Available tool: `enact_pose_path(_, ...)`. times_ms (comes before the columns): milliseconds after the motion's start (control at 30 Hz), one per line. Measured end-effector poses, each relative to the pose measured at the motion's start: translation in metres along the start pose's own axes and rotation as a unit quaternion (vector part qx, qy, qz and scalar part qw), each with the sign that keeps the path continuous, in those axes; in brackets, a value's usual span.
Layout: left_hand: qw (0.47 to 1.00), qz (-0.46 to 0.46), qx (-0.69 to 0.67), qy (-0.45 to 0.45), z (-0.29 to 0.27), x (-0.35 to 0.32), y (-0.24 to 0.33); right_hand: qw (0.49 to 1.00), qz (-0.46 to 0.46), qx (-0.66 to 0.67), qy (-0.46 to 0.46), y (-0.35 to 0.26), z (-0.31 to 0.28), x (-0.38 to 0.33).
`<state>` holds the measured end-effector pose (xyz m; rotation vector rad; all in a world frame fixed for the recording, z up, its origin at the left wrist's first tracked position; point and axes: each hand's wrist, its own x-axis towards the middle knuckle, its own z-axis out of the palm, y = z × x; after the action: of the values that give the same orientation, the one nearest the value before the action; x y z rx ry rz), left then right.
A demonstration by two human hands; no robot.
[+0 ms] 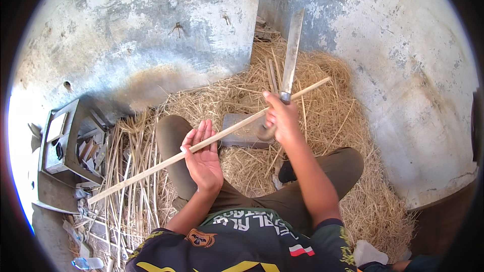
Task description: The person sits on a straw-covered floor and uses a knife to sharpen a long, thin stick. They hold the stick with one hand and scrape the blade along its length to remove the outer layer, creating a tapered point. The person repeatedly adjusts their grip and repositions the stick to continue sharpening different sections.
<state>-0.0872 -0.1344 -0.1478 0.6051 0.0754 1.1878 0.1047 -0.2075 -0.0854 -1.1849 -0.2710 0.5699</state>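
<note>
A long, pale wooden stick (pixel 141 174) slants across in front of me, low on the left and higher on the right. My left hand (pixel 205 163) holds it across the palm, thumb over it and the other fingers stretched out. My right hand (pixel 283 119) is closed around the handle of a machete (pixel 292 53), whose blade points up and away from me. The handle's curved butt shows below the fist. Close to the right hand, the stick passes over or against it; I cannot tell whether they touch. Below the stick, a grey block (pixel 241 138) lies on the straw between my legs.
Straw (pixel 327 100) covers the floor around my crossed legs. Many split strips (pixel 136 191) lie at the left, near a wooden cabinet (pixel 70 141) with scraps inside. A plastic bottle (pixel 87 263) lies at lower left. Worn walls (pixel 403 60) stand ahead and to the right.
</note>
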Motion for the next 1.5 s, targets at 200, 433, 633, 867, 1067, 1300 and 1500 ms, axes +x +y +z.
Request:
enact_pose_path(200,0.995,0.044,-0.079,-0.032,0.029,0.001,0.011,0.988,-0.050,-0.141,0.043,-0.011,-0.026,-0.048)
enact_pose_path(433,0.975,-0.190,-0.048,-0.101,0.007,-0.064,-0.005,0.982,-0.165,-0.048,0.071,-0.018,-0.022,-0.047)
enact_pose_path(633,0.800,-0.259,0.348,-0.414,0.047,-0.052,0.043,0.994,-0.098,-0.036,-0.012,-0.046,-0.035,-0.046)
enact_pose_path(867,0.806,-0.180,0.425,-0.370,0.080,0.055,-0.031,0.980,-0.057,-0.162,-0.100,-0.071,-0.029,-0.015)
enact_pose_path(1067,0.804,-0.467,0.248,-0.272,0.081,0.085,-0.044,0.738,-0.313,-0.598,-0.013,-0.103,-0.085,0.057)
enact_pose_path(1300,0.785,-0.567,0.143,-0.205,0.048,0.079,-0.074,0.562,-0.448,-0.695,0.008,-0.050,-0.105,0.068)
enact_pose_path(1500,0.758,-0.622,0.073,-0.182,0.034,0.085,-0.086,0.478,-0.444,-0.757,-0.010,-0.047,-0.115,0.094)
